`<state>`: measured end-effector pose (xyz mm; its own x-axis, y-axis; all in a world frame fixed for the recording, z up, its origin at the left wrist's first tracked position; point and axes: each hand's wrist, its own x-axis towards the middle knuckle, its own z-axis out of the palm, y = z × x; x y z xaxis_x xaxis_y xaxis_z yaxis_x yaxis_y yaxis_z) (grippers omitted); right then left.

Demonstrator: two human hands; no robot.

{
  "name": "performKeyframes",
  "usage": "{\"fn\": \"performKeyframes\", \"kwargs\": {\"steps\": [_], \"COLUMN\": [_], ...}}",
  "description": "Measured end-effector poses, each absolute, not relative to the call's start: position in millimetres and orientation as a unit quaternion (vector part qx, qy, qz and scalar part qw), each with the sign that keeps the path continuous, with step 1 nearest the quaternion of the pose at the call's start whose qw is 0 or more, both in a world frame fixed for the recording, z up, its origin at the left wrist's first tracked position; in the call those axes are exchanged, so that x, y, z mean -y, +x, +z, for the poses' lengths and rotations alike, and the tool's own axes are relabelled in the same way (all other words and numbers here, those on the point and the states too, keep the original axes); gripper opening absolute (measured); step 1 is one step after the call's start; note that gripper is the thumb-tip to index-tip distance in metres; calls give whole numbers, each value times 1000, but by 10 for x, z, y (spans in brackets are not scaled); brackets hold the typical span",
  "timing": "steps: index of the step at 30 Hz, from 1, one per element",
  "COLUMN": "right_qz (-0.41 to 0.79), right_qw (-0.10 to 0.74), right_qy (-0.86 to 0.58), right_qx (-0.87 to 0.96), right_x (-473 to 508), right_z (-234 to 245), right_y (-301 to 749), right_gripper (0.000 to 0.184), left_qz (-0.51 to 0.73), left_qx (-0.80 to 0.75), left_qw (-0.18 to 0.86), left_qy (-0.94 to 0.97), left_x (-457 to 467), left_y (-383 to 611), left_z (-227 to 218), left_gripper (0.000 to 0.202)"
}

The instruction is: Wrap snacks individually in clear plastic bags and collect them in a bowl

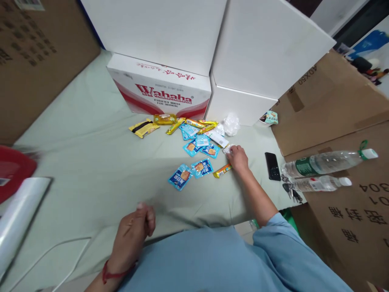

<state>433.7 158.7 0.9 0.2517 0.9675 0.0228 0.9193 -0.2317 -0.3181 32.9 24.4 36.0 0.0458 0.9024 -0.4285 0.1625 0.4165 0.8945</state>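
Several small snack packets lie scattered on a pale green cloth (91, 154): blue ones (201, 167), yellow sticks (175, 126) and an orange-yellow stick (221, 171). My right hand (238, 158) reaches out to the right edge of this pile, its fingers pinched on a small clear-white packet (227, 149). My left hand (135, 231) rests curled near my body, close to the cloth's front, with nothing visible in it; a red cord circles its wrist.
A red-and-white Wahaha box (161, 87) and plain white boxes (267, 48) stand behind the snacks. Brown cartons (334, 105) sit right, bearing two water bottles (328, 163). A black phone (272, 166), keys (290, 190), crumpled plastic (231, 123) and a white cable (54, 249) lie about.
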Motion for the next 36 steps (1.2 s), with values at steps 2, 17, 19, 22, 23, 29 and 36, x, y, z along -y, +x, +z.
{"fn": "performKeyframes", "kwargs": {"steps": [2, 17, 19, 22, 23, 29, 36], "right_qz": [101, 439, 543, 643, 656, 249, 84], "right_qw": [151, 565, 519, 427, 397, 386, 201], "right_qy": [-784, -603, -563, -505, -488, -698, -782], "right_qx": [593, 352, 344, 388, 417, 549, 585], "right_x": [-1642, -1402, -1028, -599, -539, -1081, -1695], "right_z": [51, 366, 226, 61, 40, 93, -6], "right_y": [4424, 3989, 3562, 3060, 2991, 3607, 4269], "right_gripper": [13, 37, 38, 34, 32, 30, 25], "left_qz": [337, 299, 292, 274, 275, 294, 347], "left_qx": [-593, -484, -466, -481, -493, -550, -537], "left_qw": [615, 710, 748, 744, 733, 691, 709], "left_qy": [394, 416, 371, 373, 381, 367, 297], "left_x": [-213, -277, -349, -466, -494, -440, -269], "left_y": [275, 594, 770, 1004, 1055, 1056, 908], "left_z": [313, 427, 417, 350, 323, 199, 156], "left_gripper": [77, 68, 71, 68, 62, 47, 44]}}
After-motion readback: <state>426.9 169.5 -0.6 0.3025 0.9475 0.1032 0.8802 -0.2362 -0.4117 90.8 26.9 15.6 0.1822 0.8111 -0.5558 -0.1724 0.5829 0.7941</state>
